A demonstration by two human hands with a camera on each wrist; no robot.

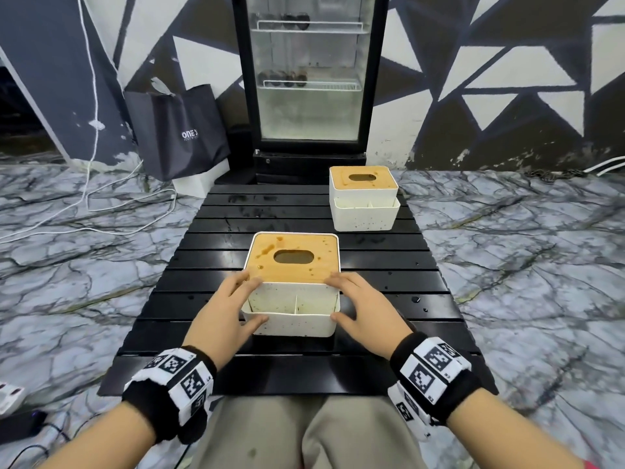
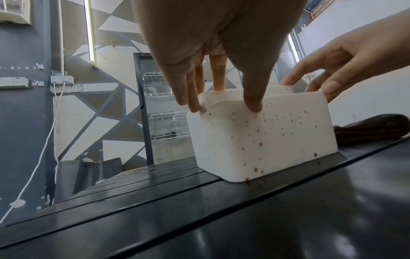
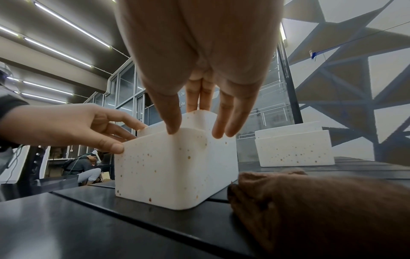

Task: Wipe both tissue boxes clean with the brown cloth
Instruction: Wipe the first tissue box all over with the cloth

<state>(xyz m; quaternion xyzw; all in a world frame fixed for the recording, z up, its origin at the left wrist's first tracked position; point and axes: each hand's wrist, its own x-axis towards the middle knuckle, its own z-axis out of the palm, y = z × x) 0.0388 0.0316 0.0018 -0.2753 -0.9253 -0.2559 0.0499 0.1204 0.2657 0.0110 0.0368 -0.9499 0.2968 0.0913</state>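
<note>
Although both hands are already on the near tissue box [image 1: 291, 282], no wiping appears to have begun: its wooden lid carries brown smears and its white walls are speckled with brown spots. The far tissue box [image 1: 364, 202], well apart toward the back right of the table [image 1: 389, 265], is stained in the same way. Judgement: the task is at its start, with both boxes left to clean.

The brown cloth [image 3: 321, 210] lies on the table just beside the near box, on its right side, under the right wrist; neither hand holds it.

Left hand [image 1: 226, 311]: grip is fingers straight, spread against the box's left wall, thumb on the front wall. Right hand [image 1: 363, 308]: same, mirrored on the right wall. Neither is curled round anything.

Orientation: near box sits upright at table centre, lid slot facing up. The slot's long axis runs left-right; the open divided tray side faces the person. The far box has the same heading.
</note>
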